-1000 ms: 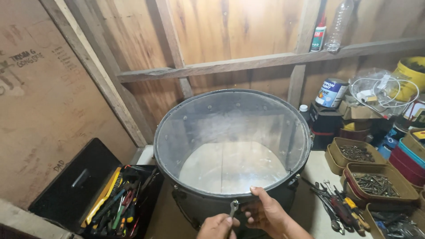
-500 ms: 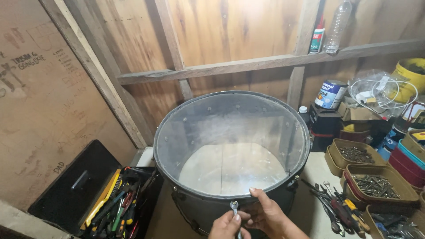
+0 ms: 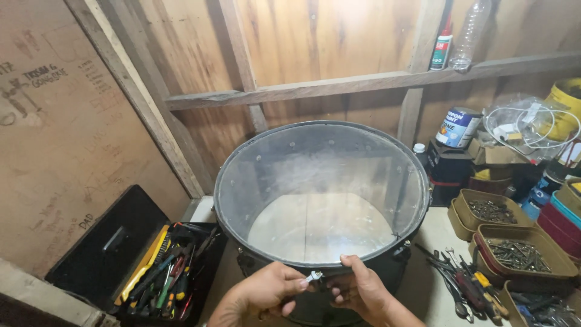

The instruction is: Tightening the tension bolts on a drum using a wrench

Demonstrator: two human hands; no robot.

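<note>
Drum (image 3: 321,200), a large black shell with a clear head, stands on the pale tabletop (image 3: 423,230) against the wooden wall, its see-through skin facing up and tilted toward the camera. At the drum's near rim both hands meet. The left hand (image 3: 266,293) has its grip pinching a small silver drum key (image 3: 313,277) between thumb and forefinger, the key sitting right at the hoop. The right hand (image 3: 357,290) touches the same stretch of rim, its thumb laid over the edge and its fingers curled below against the shell, so its grip is pressed onto the hoop.

Beside the drum at the tabletop's left edge, an open black toolbox (image 3: 163,272) holds screwdrivers and pliers with coloured handles. At the right edge lie loose wrenches and screwdrivers (image 3: 460,278), and just beyond them two tan trays of screws (image 3: 508,242). Farther back on the right stands a paint can (image 3: 457,127).
</note>
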